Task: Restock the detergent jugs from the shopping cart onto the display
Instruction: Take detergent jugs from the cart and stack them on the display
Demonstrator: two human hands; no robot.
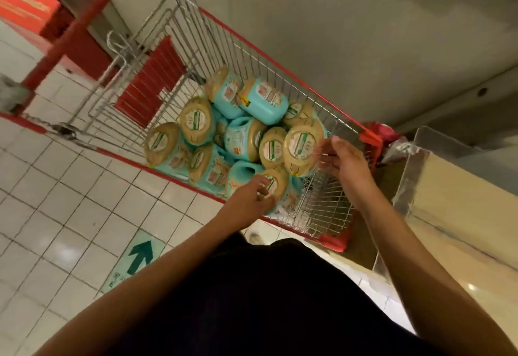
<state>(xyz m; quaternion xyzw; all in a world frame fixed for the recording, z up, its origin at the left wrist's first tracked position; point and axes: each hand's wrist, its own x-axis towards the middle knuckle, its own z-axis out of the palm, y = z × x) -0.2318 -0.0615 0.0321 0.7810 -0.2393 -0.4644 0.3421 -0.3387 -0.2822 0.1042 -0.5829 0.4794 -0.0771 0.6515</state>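
Reaching into the cart (253, 48) w/ both hands, the person stands at its near end, dark clothing (266, 299) filling the bottom of the view. Cart is wire w/ red rim and red handle (84, 22), red seat flap (151, 83) folded at the far end. A pile of teal detergent jugs (224, 97) w/ tan caps lies inside, some on their sides, some cap-up, packed touching each other and heaped toward the near half. L hand (249, 201) is down on the front jug (277, 184), nearest the cart's near wall; fingers curl over its tan cap, gripping it, though blur hides the exact finger placement. R hand (346, 159) is at the tall jug (302, 145), which sits higher than its neighbours by the cart's right wall; thumb lies on the cap's upper edge, fingers spread and lightly bent round its right rim, so it holds the cap. Both forearms are bare. Right of the cart, just beside its corner, a beige platform (462, 215) w/ a clear panel (409, 176) along its edge. Floor (70, 187) is white tile, w/ a green arrow sticker (141, 254) near the person's left arm. Something red (25, 8) shows top left, too blurred to ID.
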